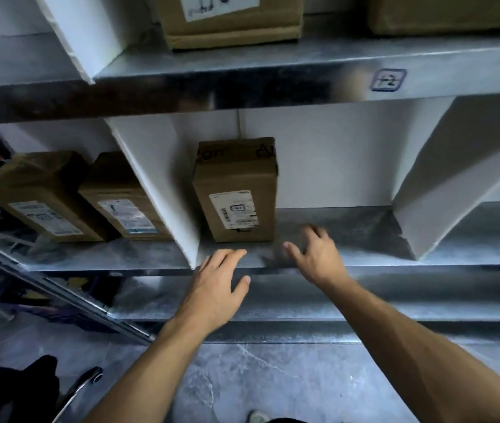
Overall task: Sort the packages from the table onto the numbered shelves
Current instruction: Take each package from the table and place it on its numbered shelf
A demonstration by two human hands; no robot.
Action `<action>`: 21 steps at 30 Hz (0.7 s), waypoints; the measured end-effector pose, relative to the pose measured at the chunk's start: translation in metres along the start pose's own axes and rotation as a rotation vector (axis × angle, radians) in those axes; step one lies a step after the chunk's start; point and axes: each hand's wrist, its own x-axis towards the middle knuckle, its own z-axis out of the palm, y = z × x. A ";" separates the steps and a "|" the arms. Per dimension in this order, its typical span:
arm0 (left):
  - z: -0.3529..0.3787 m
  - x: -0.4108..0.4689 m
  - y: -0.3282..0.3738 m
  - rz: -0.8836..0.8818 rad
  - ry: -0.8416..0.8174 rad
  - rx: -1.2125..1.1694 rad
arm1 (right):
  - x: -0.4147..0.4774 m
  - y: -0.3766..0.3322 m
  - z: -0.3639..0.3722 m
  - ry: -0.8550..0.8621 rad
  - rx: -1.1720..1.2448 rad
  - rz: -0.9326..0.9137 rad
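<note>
A brown cardboard package [236,190] with a white label stands upright at the left of the middle shelf compartment [334,233]. My left hand [215,288] hovers at the shelf's front edge just below the package, fingers relaxed and holding nothing. My right hand [315,254] reaches over the bare shelf surface to the right of the package, fingers spread, also holding nothing. Neither hand touches the package.
White dividers [157,184] [425,190] bound the compartment. Two labelled packages [38,196] [123,199] lie in the compartment to the left. The shelf above carries a "12" tag [389,79] and more boxes [230,19]. A lower shelf [303,300] and grey floor lie below.
</note>
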 end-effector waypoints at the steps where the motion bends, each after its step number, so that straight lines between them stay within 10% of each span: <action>1: 0.006 0.004 0.010 0.020 -0.011 0.020 | -0.009 0.011 -0.008 0.029 -0.110 -0.051; 8: 0.064 0.028 0.124 0.251 -0.087 0.202 | -0.089 0.117 -0.086 0.151 -0.498 -0.185; 21: 0.220 0.005 0.432 0.748 -0.212 0.151 | -0.286 0.369 -0.258 0.266 -0.625 0.394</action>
